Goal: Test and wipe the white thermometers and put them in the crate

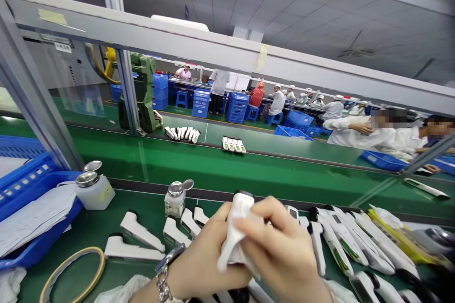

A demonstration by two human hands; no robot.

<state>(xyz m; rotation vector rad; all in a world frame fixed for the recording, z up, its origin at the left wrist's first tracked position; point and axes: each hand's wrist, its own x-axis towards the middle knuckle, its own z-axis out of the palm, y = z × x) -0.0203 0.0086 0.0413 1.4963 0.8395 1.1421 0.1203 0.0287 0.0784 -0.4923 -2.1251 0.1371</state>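
My left hand [202,265], with a bracelet at the wrist, is closed around a white handheld thermometer [243,195] with a black tip, held upright. In my right hand [284,246] a white cloth [231,239] is pinched and pressed against the thermometer's body, hiding most of it. Left of my hands, several similar white thermometers [142,232] lie on the green bench. More of them [341,232] are lined up to the right, some showing screens and green labels. Beyond my left hand stands a small dispenser bottle [175,201] with its metal lid up.
A blue basket [71,184] with papers, a second dispenser bottle [95,194] and a tape roll [99,270] are on the left. A yellow bag [401,239] lies right. Ahead, a green conveyor [199,165] runs below a metal frame. Co-workers sit beyond.
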